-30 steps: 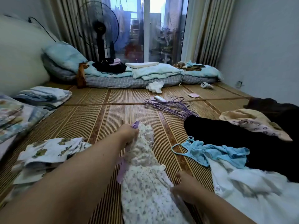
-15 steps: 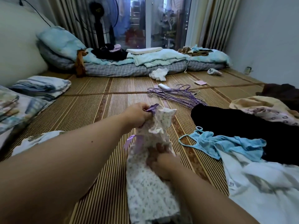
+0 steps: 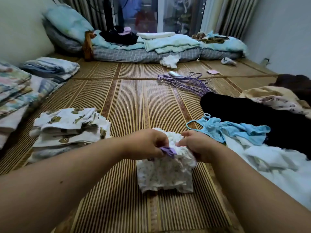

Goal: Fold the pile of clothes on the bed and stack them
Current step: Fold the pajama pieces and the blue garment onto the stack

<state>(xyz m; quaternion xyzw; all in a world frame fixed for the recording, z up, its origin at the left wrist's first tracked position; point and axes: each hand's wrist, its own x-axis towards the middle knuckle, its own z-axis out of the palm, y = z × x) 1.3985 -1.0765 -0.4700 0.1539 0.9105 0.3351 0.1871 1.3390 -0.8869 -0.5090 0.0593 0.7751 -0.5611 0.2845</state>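
Your left hand (image 3: 148,145) and right hand (image 3: 200,147) are close together, both with fingers curled and pinching the top of the small floral garment (image 3: 165,177). A purple ribbon (image 3: 168,150) shows under your left fingers. The garment's lower part lies bunched on the bamboo mat (image 3: 134,101) just below your hands. To your left sits a folded stack of bear-print clothes (image 3: 70,128). To your right lie a blue camisole (image 3: 223,130), a white garment (image 3: 269,162) and a black garment (image 3: 252,118), unfolded. Purple hangers (image 3: 188,81) lie farther off.
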